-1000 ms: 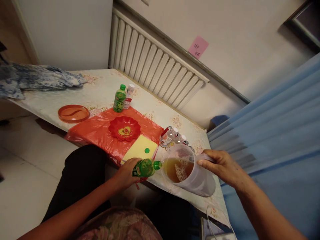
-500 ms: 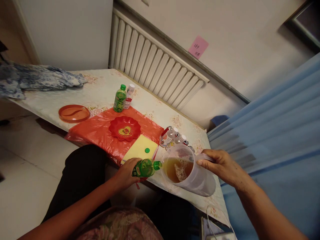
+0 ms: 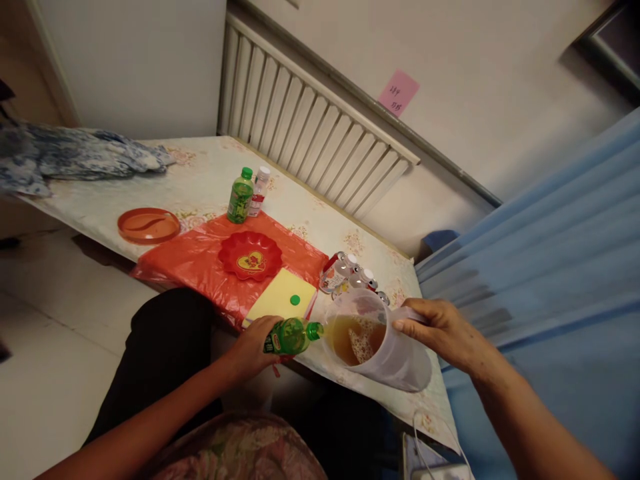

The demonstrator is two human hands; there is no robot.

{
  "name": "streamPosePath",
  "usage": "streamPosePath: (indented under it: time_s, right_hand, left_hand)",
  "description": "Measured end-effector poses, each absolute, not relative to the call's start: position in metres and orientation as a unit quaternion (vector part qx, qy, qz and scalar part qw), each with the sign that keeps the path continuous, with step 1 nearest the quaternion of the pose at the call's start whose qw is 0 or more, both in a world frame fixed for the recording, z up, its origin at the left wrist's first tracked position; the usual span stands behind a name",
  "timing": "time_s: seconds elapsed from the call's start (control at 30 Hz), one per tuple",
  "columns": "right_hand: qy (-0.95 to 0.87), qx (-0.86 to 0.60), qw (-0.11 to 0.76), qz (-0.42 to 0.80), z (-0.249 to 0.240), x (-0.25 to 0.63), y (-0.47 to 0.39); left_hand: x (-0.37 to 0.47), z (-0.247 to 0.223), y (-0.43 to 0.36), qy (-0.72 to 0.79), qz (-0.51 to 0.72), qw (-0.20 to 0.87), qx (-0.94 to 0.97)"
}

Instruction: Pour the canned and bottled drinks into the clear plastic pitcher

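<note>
My left hand [image 3: 253,350] is wrapped round a green plastic bottle [image 3: 294,336], uncapped and tipped nearly level. Its mouth meets the rim of a translucent plastic pitcher [image 3: 400,363], which leans toward the bottle. Brownish-yellow liquid with foam lies inside the pitcher. My right hand [image 3: 440,330] grips the pitcher's handle, fingers closed around it. Behind the bottle, a small green cap [image 3: 295,300] rests on a yellow notebook [image 3: 273,298]. Just past the pitcher stand several clear bottles [image 3: 345,270] with white caps, partly hidden by its rim.
A red scalloped plate [image 3: 230,257] sits on a red plastic bag [image 3: 200,273]. An orange round lid [image 3: 149,233] lies to the left. A capped green bottle [image 3: 241,198] and a white-capped bottle [image 3: 257,193] stand farther back. Blue curtains [image 3: 550,267] hang at right; a radiator [image 3: 310,120] lines the wall.
Both hands, the bottle and the pitcher stay almost in place. Only a very slight shift of the camera shows.
</note>
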State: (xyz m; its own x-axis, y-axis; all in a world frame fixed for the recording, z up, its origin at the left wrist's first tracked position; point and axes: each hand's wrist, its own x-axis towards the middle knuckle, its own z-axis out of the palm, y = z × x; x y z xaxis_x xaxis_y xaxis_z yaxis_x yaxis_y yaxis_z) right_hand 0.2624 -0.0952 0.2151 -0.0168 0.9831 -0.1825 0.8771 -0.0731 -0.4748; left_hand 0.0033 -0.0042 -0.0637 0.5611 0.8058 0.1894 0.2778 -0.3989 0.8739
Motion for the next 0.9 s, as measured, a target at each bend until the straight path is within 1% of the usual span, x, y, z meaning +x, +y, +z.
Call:
streamPosePath:
  time_s: [0.9]
  right_hand:
    - [-0.679, -0.683, 0.099, 0.249, 0.2152, 0.2597, -0.0927]
  left_hand:
    - [0.0, -0.0545, -0.0068, 0.353, 0.304, 0.434, 0.771]
